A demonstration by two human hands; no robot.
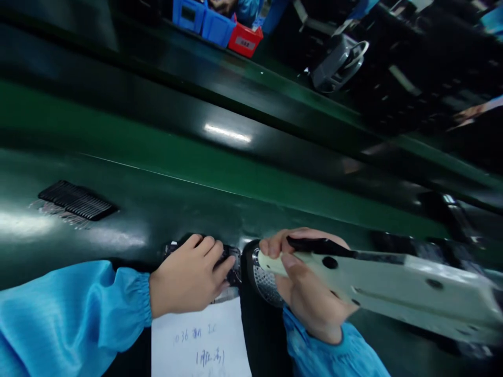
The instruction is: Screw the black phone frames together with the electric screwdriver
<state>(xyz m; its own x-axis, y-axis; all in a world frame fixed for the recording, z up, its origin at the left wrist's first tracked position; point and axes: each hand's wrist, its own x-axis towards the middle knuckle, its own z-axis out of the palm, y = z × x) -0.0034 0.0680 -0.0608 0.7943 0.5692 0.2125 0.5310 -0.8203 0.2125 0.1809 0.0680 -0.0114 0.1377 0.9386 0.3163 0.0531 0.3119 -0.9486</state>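
Observation:
My left hand (192, 277) is curled over a small black part (234, 262) at the front of the bench and grips it. Most of that part is hidden under the fingers. In my right hand (306, 283) is a long pale green-white bar (385, 283) with dark round holes and a black strip along its upper edge; its kind I cannot make out. The bar runs off to the right, blurred there. Beside the right fingers is a round black-rimmed piece with a silver honeycomb surface (267, 285). A white paper with handwriting (200, 340) lies just below my left hand.
On the green bench (137, 204), a stack of black finned parts with thin wires (78, 201) lies at left. Beyond stand blue bins (218, 26), a red bin (245, 39) and a grey device with a handle (338, 63). Another person's hand shows behind the bins.

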